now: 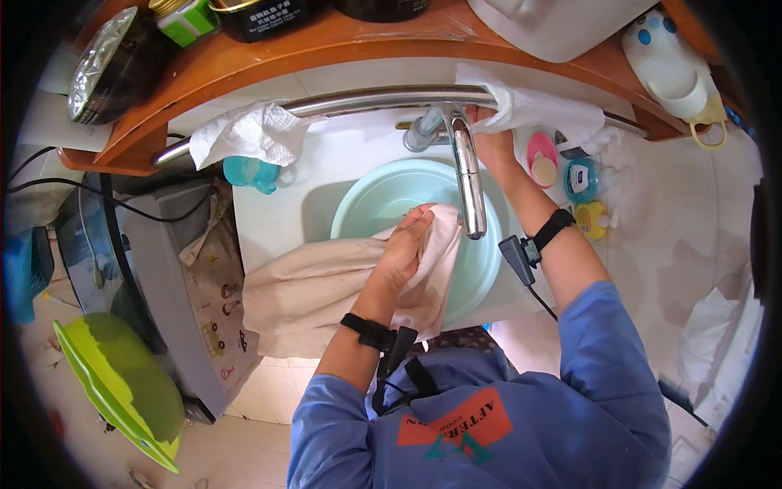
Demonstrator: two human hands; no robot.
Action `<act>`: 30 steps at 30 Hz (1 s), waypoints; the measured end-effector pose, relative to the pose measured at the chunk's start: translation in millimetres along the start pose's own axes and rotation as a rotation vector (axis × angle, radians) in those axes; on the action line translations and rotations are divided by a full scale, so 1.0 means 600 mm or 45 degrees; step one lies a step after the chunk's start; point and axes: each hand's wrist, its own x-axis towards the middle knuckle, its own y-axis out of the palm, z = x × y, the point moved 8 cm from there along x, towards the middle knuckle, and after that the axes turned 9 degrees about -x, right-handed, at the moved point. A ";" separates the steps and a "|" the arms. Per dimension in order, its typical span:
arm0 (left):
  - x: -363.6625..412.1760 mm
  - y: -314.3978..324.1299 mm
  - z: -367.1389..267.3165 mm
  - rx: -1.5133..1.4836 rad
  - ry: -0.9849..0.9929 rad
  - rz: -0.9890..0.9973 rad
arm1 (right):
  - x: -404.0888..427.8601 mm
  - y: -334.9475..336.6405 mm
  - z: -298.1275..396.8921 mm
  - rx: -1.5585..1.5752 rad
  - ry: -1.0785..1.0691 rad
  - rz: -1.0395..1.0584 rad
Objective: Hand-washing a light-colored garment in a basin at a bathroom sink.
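My left hand (404, 247) grips a beige cloth (317, 287) near its edge, thumb on top, just beside the faucet spout. The cloth drapes over the near left side of a pale mint basin (349, 202) and spreads left across the white countertop (269, 223). My right hand (493, 143) reaches past the chrome faucet (467, 177) to its base. The metal bar and a hanging white cloth hide most of its fingers, so its hold cannot be made out. Whether water runs from the spout is not clear.
A steel towel bar (391, 98) crosses low above the sink, under a wooden shelf (342, 52) bearing jars. Right of the basin are a pink soap dish (541, 156) and pump bottles. A teal cup (249, 173) stands left; a lime-green basin (122, 379) leans lower left.
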 end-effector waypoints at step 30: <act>-0.050 -0.054 -0.021 -0.012 0.002 -0.085 | -0.017 -0.003 -0.011 0.313 -0.056 -0.063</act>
